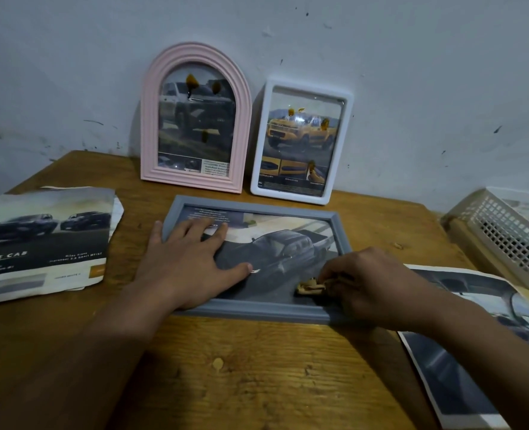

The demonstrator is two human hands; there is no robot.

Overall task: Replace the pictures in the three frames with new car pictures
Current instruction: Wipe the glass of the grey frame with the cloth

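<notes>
Grey frame (250, 308), centre, lying flat: left hand (191, 259) pressing flat, fingers spread; right hand (368, 283) pinching what is possibly dried glue (309, 288); pink frame (194, 116) and white frame (302, 141), upper centre, seemingly finished

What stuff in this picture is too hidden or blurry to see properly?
Head view:
- Small print in the grey frame: too blurred to read, partly under the left hand.
- Yellowish bits by the right hand: fingers hide them.
- Car picture at right: cut off by the edge.
- White basket: contents hidden.
</notes>
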